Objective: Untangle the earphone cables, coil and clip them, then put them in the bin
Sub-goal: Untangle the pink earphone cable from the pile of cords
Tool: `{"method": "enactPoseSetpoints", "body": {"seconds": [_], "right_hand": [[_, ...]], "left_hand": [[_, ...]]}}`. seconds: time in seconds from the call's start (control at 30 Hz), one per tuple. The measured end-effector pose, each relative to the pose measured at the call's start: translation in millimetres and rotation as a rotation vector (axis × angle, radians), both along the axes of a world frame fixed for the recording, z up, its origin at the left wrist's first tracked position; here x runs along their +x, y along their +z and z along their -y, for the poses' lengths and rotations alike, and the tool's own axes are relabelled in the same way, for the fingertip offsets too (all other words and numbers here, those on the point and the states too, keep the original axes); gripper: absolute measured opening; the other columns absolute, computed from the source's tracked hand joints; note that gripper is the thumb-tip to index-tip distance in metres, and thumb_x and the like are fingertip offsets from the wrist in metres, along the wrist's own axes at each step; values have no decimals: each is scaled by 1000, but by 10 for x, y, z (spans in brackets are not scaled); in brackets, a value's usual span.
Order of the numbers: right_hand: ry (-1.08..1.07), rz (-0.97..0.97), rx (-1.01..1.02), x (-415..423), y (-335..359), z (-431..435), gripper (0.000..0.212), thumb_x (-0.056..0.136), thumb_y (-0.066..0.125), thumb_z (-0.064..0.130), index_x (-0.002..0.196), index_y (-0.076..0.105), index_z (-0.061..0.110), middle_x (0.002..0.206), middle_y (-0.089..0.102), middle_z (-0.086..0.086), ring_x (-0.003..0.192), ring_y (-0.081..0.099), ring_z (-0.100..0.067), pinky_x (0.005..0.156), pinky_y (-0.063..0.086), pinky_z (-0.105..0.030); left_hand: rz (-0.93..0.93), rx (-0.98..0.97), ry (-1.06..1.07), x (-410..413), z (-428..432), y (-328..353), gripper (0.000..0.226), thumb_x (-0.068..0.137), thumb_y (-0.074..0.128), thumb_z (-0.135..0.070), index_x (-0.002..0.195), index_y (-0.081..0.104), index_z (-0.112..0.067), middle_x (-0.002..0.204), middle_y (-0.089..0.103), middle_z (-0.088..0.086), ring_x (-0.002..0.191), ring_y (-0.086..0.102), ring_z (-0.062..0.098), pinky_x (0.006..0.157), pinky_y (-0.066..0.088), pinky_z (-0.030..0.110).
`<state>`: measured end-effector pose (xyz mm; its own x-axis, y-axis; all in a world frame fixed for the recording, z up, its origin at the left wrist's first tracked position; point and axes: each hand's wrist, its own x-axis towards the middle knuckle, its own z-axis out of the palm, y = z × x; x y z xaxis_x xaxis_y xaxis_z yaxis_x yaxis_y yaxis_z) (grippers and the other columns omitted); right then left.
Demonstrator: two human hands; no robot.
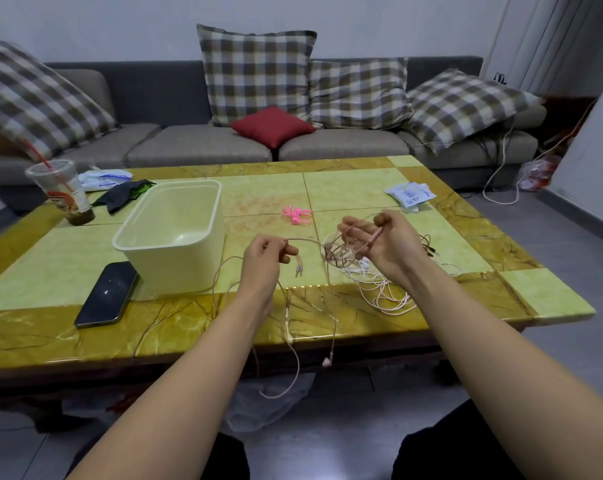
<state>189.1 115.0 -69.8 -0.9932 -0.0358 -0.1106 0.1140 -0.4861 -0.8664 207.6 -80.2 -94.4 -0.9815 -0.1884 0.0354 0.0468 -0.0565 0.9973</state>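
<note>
Currently strung across mid-frame, pink earphone cable (303,240), pinched in the curled fingers (290,251) of the left hand (263,259) and gripped near its plug by the right hand (383,240), above the tangle (355,263) on the tabletop (362,188) right of the bin (175,233). Likely to cinch knots tighter if pulled hard, or to snag by the loops and earbud (326,361) dangling off the lower edge.

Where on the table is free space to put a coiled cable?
Bare tiles lie behind the pink clips, between the bin and the white packets; also the front left corner beside the phone. Crowded: cable tangle under the right hand.
</note>
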Motion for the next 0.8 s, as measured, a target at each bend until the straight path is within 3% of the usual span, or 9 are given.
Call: {"method": "enactPoseSetpoints", "body": {"seconds": [0.07, 0.13, 0.23, 0.33, 0.47, 0.57, 0.67, 0.73, 0.8], "right_hand": [[45, 18, 243, 21, -31, 74, 48, 105, 35, 34, 86, 68, 5, 79, 66, -13, 59, 58, -17, 50, 42, -23], [69, -14, 477, 16, -113, 82, 25, 101, 50, 34, 98, 53, 9, 91, 60, -12, 50, 49, -10, 40, 36, -19], [197, -67, 729, 2, -265, 56, 30, 91, 67, 36, 93, 43, 18, 87, 56, -8, 55, 38, -10, 45, 34, -23], [386, -130, 751, 66, -222, 86, 38, 85, 69, 51, 98, 55, 18, 83, 63, -1, 52, 33, -9, 44, 33, -24], [529, -234, 988, 68, -211, 48, 19, 92, 67, 25, 90, 72, 7, 76, 72, 1, 67, 60, -9, 67, 48, -29], [611, -192, 1136, 46, -337, -111, 16, 92, 67, 19, 87, 74, 6, 68, 68, -4, 71, 62, -22, 75, 50, -35], [407, -183, 1078, 48, -336, -234, 20, 95, 62, 28, 89, 75, 14, 60, 52, 1, 59, 50, -11, 64, 41, -25], [345, -183, 970, 39, -288, -261, 24, 96, 60, 34, 92, 76, 17, 58, 45, 2, 54, 46, -9, 70, 41, -27], [407, -198, 959, 47, -257, -248, 27, 96, 58, 41, 92, 77, 22, 52, 40, 2, 69, 61, -27, 86, 44, -37]], "left_hand": [[-8, -3, -35, 6, -45, -6, 16, 97, 45, -7, 85, 56, -11, 78, 64, 4, 67, 50, 12, 68, 41, 24], [-14, 13, -42, -3, -57, -4, 17, 96, 45, -6, 84, 56, -11, 76, 64, 4, 65, 49, 12, 66, 41, 23], [-22, 20, -71, -8, -70, -14, 18, 97, 46, -5, 83, 57, -10, 74, 63, 2, 61, 50, 10, 63, 43, 23], [-21, 28, -88, -21, -87, -24, 17, 98, 45, -6, 86, 56, -10, 74, 62, 1, 59, 50, 8, 61, 43, 23], [-23, 69, 27, -78, -61, -42, 18, 98, 43, -6, 86, 54, -11, 75, 59, 0, 61, 48, 9, 61, 42, 21], [16, 186, 240, -174, 123, -29, 15, 99, 41, -7, 89, 52, -11, 72, 53, -1, 57, 44, 9, 54, 39, 19], [74, 133, 429, -290, 394, -115, 18, 94, 44, -8, 80, 51, -15, 70, 50, -1, 63, 44, 16, 62, 39, 27], [103, 32, 485, -300, 468, -159, 19, 93, 46, -10, 76, 52, -17, 70, 52, -1, 72, 45, 21, 65, 38, 27], [168, -143, 421, -295, 449, -221, 16, 94, 46, -13, 83, 58, -11, 75, 56, 2, 72, 49, 22, 60, 38, 25]]}}
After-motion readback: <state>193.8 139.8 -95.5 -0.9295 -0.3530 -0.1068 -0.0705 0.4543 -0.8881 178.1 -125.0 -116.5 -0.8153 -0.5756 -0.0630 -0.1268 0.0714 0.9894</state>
